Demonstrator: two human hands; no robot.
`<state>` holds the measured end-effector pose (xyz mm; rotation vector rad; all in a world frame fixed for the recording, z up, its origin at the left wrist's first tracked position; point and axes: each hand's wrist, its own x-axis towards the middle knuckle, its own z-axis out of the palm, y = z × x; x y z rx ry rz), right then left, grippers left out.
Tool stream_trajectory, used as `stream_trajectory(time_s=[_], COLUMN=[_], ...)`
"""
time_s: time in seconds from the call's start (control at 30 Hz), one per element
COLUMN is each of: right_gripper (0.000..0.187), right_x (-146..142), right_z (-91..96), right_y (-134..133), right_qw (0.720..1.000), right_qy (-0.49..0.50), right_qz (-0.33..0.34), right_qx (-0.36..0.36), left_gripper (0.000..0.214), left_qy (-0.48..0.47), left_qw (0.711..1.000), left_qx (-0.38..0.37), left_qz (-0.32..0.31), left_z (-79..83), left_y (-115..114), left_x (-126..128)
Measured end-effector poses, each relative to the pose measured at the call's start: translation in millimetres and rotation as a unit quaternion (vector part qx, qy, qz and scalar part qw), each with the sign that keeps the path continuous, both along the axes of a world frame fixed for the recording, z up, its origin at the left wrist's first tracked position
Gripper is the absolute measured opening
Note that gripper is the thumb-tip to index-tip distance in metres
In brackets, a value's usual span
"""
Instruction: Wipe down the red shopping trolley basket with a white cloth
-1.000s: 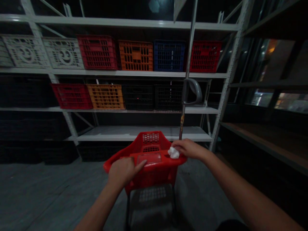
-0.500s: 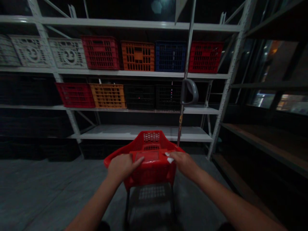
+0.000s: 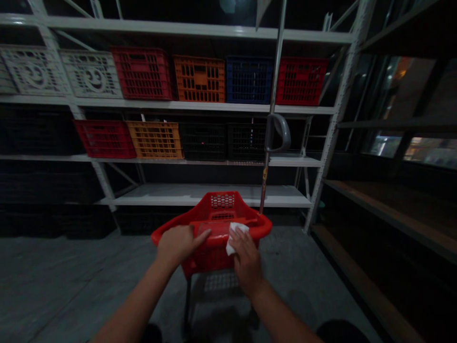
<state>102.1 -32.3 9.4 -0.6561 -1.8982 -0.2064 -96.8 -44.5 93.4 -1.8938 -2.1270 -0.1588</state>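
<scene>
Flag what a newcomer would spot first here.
The bright red plastic shopping cart stands low at centre, with the left hand on its rim and the right hand pressing a white cloth against its top. Behind it, white metal shelving spans the view, holding rows of plastic crates, with an orange crate and a blue crate standing out on the top shelf.

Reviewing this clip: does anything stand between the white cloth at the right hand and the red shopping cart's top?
Nothing visible does: the white cloth lies directly on the red plastic shopping cart under the right hand. The left hand is apart, to its side.
</scene>
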Motion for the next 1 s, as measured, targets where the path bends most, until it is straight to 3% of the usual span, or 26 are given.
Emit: stream_trajectory(time_s=[0.13,0.23,0.3,0.43,0.53,0.6,0.7,0.83,0.93,1.0], right_gripper=[0.031,0.03,0.034,0.04,0.038,0.034,0.031,0.034,0.032,0.033], right_x=[31.0,60.9,65.3,30.5,-2.1,-8.2,12.0,63.6,90.0,94.1], right_z=[-12.8,-23.7,-30.4,-34.8,-29.1,-25.8,-28.2,-38.7,-36.1,-28.0], right_y=[14.0,24.7,25.4,13.9,6.6,7.1,14.2,22.1,24.1,26.4], right_qw=[0.996,0.999,0.998,0.996,0.999,1.0,0.998,0.999,0.988,0.961], right_qy=[-0.056,-0.021,0.028,0.072,0.026,-0.004,-0.022,0.012,0.133,0.239], right_qz=[0.03,-0.014,-0.048,-0.056,-0.022,0.003,0.021,-0.01,-0.065,-0.094], right_qx=[0.055,0.048,0.031,0.018,0.019,0.026,0.047,0.039,-0.035,-0.104], left_gripper=[0.077,0.078,0.078,0.078,0.078,0.078,0.077,0.078,0.078,0.078], left_qy=[0.012,0.015,0.01,0.008,0.014,0.016,0.018,0.02,0.021,0.026], left_qw=[1.0,1.0,1.0,1.0,1.0,1.0,1.0,1.0,0.999,0.999], left_qx=[0.004,0.006,0.002,0.004,0.001,-0.002,0.002,0.001,-0.001,0.003], left_qz=[-0.007,-0.011,-0.007,-0.001,-0.003,-0.007,-0.015,-0.021,-0.03,-0.035], left_z=[-0.2,0.0,0.3,0.7,0.7,0.5,-0.1,-0.5,-0.5,-0.6], left_y=[1.1,2.7,3.7,5.3,6.8,7.7,9.4,12.8,15.1,15.5], left_x=[-6.9,-7.8,-5.3,1.8,3.4,2.1,-1.4,-4.6,-5.0,-4.8])
